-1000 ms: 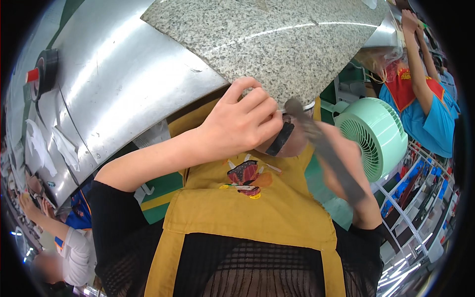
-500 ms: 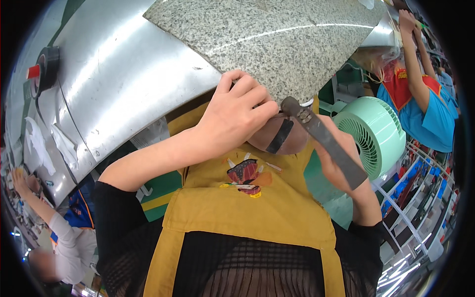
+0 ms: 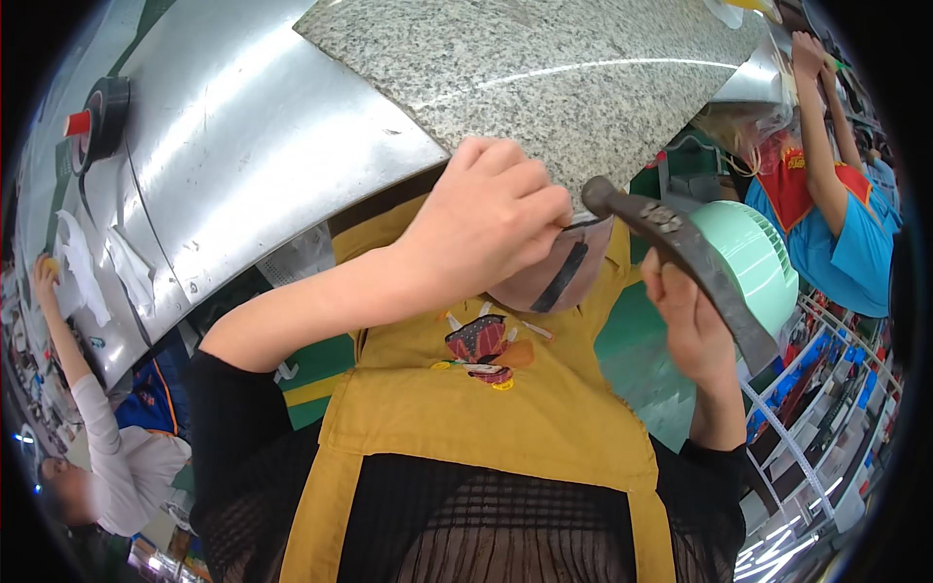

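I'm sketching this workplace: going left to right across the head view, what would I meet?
Black round thing with a red knob, left hand, right hand, pale green fan, co-worker's blue clothing.

A factory workshop: steel worktop [image 3: 272, 155] at upper left, granite slab [image 3: 544, 87] at top centre, hammer [image 3: 705, 258] right of centre, co-workers at far left and upper right, metal rack [image 3: 792, 448] at lower right, yellow-lined green floor [image 3: 622, 342] between.

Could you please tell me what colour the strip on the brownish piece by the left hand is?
The strip is black, showing best in the head view.
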A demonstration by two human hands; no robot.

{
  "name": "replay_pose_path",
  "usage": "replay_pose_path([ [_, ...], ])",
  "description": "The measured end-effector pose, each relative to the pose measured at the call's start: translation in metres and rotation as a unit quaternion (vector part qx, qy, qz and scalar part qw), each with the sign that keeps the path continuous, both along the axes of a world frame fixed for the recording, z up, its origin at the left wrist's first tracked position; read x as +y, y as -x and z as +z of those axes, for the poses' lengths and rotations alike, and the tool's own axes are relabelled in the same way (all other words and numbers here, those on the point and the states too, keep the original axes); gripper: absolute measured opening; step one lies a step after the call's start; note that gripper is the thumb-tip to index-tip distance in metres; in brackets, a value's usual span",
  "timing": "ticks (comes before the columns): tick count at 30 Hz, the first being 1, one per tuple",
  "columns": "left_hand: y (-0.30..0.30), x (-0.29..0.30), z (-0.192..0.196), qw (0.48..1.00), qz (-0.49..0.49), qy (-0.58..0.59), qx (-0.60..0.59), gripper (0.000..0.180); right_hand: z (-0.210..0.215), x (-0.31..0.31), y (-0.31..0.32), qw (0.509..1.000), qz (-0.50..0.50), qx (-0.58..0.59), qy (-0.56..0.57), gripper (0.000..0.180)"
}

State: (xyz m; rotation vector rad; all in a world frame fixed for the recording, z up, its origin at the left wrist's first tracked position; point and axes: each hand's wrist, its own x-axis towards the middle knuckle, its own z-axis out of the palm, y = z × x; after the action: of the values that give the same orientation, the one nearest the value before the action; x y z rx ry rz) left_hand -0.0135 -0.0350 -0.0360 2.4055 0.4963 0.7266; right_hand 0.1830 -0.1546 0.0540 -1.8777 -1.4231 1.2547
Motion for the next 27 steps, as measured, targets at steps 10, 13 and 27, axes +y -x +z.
replay_pose_path([
  [10, -0.005, 0.003, -0.009, 0.999, -0.012, -0.033, 0.022, 0.024, -0.012, 0.002, -0.002, 0.996, 0.047, -0.038, -0.066, 0.021],
  [13, -0.002, -0.004, -0.012, 0.991, -0.002, -0.131, 0.011, 0.025, -0.008, 0.004, -0.005, 0.994, 0.047, -0.024, -0.091, 0.022],
  [27, -0.004, -0.009, -0.005, 0.990, 0.011, -0.137, 0.028, 0.022, -0.006, 0.007, 0.007, 0.985, 0.089, -0.106, -0.099, 0.030],
])
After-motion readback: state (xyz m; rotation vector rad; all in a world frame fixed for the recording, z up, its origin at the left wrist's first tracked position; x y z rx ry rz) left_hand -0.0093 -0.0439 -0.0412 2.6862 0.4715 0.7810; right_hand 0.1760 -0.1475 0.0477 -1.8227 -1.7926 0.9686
